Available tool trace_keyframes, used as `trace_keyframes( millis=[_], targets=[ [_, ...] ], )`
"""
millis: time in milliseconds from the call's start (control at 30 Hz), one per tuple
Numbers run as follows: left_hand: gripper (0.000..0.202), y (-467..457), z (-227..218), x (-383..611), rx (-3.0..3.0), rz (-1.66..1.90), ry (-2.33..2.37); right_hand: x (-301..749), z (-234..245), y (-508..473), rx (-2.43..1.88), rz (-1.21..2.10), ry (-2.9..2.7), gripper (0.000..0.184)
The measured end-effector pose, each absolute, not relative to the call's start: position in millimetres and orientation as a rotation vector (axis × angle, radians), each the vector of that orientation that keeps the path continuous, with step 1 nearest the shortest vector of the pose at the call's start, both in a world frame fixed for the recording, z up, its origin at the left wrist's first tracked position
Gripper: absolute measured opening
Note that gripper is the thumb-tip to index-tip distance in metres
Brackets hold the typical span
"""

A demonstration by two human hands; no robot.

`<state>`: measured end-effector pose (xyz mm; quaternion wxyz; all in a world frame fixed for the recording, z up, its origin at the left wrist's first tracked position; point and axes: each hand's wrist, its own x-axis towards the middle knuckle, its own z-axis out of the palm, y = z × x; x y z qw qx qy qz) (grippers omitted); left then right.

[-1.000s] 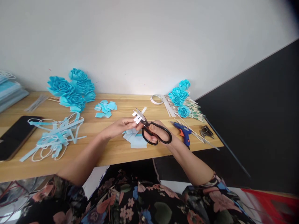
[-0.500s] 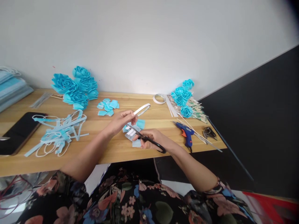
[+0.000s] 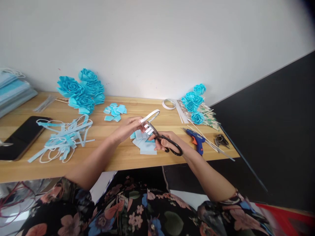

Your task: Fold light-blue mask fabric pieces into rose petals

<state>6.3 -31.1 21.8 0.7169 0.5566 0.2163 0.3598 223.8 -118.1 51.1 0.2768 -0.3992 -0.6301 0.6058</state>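
My left hand (image 3: 130,127) pinches a roll of white tape (image 3: 150,115) above the middle of the table. In my right hand (image 3: 165,140) is a pair of scissors with black handles (image 3: 176,149); the blades point up and left to the tape. Short white tape pieces (image 3: 148,128) hang along the blades near my left fingertips. Pale blue and white fabric pieces (image 3: 147,148) lie on the table beneath both hands. Whether the blades touch the tape roll I cannot tell.
Blue fabric flowers (image 3: 82,91) stand at the back left, smaller ones (image 3: 193,98) at the right by wrapped sticks. Cut petals (image 3: 115,111), tangled mask strips (image 3: 66,137), a phone (image 3: 24,137), a second tape roll (image 3: 168,104) and a blue glue gun (image 3: 195,139) lie around.
My right hand has moved up and right with the scissors. The white tape pieces now sit higher, by my left fingertips, uncovering more of the fabric below. My left hand has hardly moved.
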Motion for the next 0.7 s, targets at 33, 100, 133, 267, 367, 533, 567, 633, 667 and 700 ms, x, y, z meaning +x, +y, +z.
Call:
trace_keyframes(
  millis=[33, 100, 133, 267, 367, 533, 567, 633, 667, 700],
  targets=[
    [0.044, -31.2, 21.5, 6.0, 1.245, 0.794, 0.478, 223.8, 50.9, -117.7, -1.067, 1.623, -1.690, 0.074],
    [0.045, -31.3, 20.6, 5.2, 1.286, 0.789, 0.479, 223.8, 50.3, -116.8, -1.055, 1.619, -1.689, 0.072],
    [0.045, -31.2, 20.1, 4.7, 1.311, 0.786, 0.484, 223.7, 49.9, -116.4, -1.050, 1.619, -1.686, 0.072],
    [0.044, -30.3, 18.3, 2.8, 1.392, 0.751, 0.502, 222.4, 49.5, -115.3, -1.052, 1.631, -1.645, 0.071],
    [0.042, -28.9, 16.4, 2.0, 1.407, 0.736, 0.500, 221.0, 50.3, -115.4, -1.045, 1.647, -1.617, 0.070],
    [0.040, -28.1, 15.2, 1.7, 1.411, 0.738, 0.498, 219.9, 50.7, -116.3, -1.033, 1.634, -1.614, 0.065],
    [0.040, -28.2, 15.5, 1.8, 1.411, 0.737, 0.502, 219.6, 51.0, -116.4, -1.035, 1.629, -1.612, 0.064],
    [0.041, -28.7, 16.2, 1.9, 1.410, 0.735, 0.505, 218.9, 51.8, -116.5, -1.036, 1.627, -1.612, 0.063],
    [0.042, -28.8, 16.4, 1.9, 1.411, 0.734, 0.503, 218.5, 52.1, -116.6, -1.033, 1.627, -1.609, 0.063],
    [0.042, -28.9, 16.4, 1.9, 1.415, 0.731, 0.501, 218.1, 52.3, -116.6, -1.032, 1.629, -1.605, 0.062]
  ],
)
